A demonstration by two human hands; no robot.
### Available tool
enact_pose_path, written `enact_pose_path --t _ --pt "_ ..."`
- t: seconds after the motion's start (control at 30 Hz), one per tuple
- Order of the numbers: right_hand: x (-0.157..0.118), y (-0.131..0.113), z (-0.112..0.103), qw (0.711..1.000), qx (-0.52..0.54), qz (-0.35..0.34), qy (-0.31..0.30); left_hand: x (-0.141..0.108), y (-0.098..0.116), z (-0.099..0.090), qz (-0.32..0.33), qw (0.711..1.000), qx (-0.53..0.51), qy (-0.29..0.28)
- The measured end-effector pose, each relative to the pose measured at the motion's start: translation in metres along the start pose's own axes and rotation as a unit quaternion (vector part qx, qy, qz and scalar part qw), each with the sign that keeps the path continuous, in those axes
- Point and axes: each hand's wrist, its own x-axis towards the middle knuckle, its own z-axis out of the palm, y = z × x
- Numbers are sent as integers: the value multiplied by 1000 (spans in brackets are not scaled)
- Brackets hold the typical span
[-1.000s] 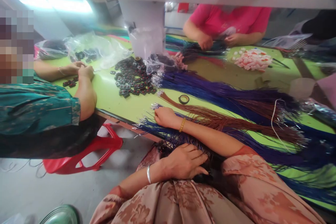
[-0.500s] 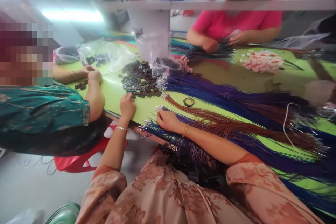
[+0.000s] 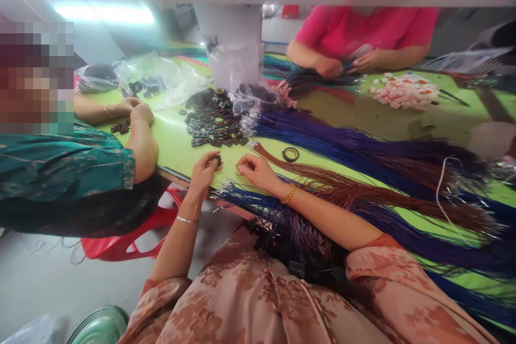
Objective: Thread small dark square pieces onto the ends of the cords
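Between the thumb and fingers of my left hand (image 3: pixel 205 171) is a small black plastic connector (image 3: pixel 218 160). My right hand (image 3: pixel 258 171) is pinched just to the right of it, with a thin wire tip poking out toward the connector; the rest of that wire is hidden by the hand. A short gap separates the two hands. Beyond them lies a heap of black connectors (image 3: pixel 213 123). Blue wires (image 3: pixel 242 193) with bare metal ends lie under and beside my right wrist, and a bundle of brown wires (image 3: pixel 306 172) runs off to the right.
A roll of black tape (image 3: pixel 290 154) lies on the green tabletop (image 3: pixel 173 145). Farther back are blue-purple wires (image 3: pixel 322 134) and a pile of pale pink pieces (image 3: pixel 405 91). Co-workers sit at left and across, their hands on small parts. A red stool (image 3: pixel 121 242) stands left.
My left hand has come from the connector heap toward me, now holding a black connector. My right hand has lifted off the blue wire ends with a wire tip and turned toward the left hand.
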Motion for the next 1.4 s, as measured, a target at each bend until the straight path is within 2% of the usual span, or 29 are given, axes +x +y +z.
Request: enact_pose_path --t 0.07,0.13,0.2,0.3,0.6,1.0,1.27,1.4 --pt "-3 -4 -1 1000 -11 -4 0 -17 4 12 -67 983 -166 -36" --pt "-8 -5 -3 1000 -25 -6 2 -31 7 21 -114 956 -266 -54" --pt "-12 -5 -4 999 -45 -14 4 -40 7 27 -140 936 -318 -62" --pt "-18 -5 -6 995 -89 -34 11 -47 7 32 -150 921 -351 -76" --pt "-28 -14 -11 977 -202 -64 19 -54 14 37 -170 899 -387 -116" --pt "-30 -13 -11 969 -242 -49 10 -57 15 39 -165 909 -363 -122" --pt "-30 -15 -10 976 -215 -37 -1 -65 15 50 -130 933 -329 -65" --pt "-28 -13 -13 977 -204 -46 -29 -67 13 55 -122 939 -322 -23"
